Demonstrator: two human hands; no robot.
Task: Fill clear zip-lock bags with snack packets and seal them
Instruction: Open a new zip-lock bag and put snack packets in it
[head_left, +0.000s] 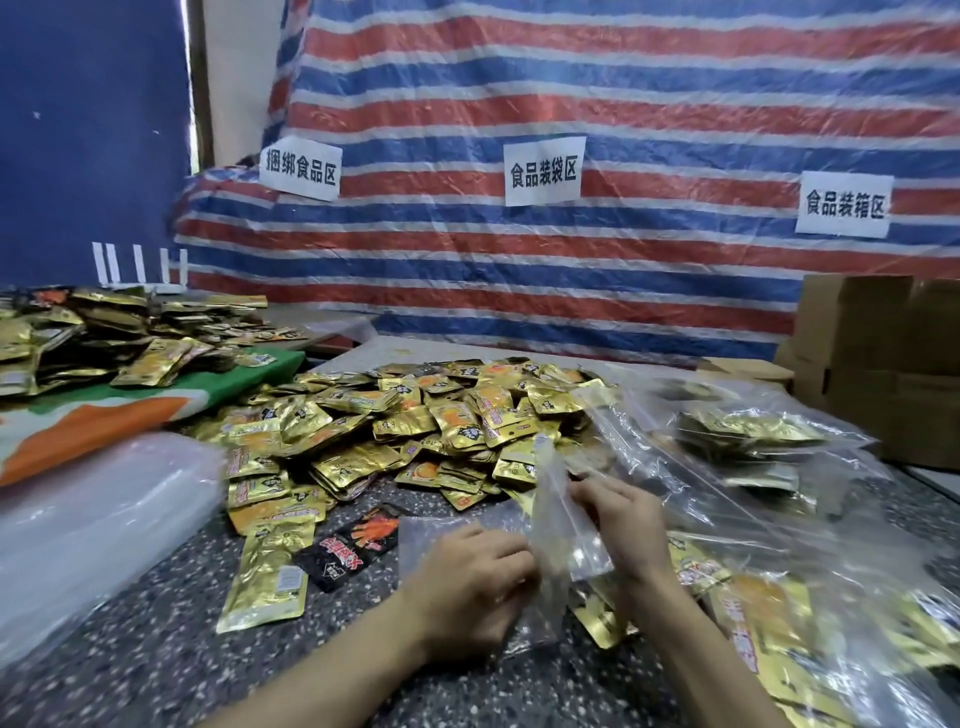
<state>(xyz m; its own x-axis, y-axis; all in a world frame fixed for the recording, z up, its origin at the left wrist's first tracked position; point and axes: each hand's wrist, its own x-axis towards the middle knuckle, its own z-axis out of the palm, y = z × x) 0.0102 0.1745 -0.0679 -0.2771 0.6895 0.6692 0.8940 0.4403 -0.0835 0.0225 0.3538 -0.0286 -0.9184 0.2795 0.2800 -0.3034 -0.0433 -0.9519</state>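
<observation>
Clear zip-lock bag (551, 519) in the clamped grip of left hand (478, 577) and right hand (628, 525), white sign "食品装袋区" (544, 171) behind.

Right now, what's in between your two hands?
A clear zip-lock bag, held up off the table; the left hand and right hand both pinch it. The head view shows it.

Glossy gold foil packets (415, 415), clear crinkled plastic bag (558, 519), speckled stone-like tabletop (156, 649).
</observation>
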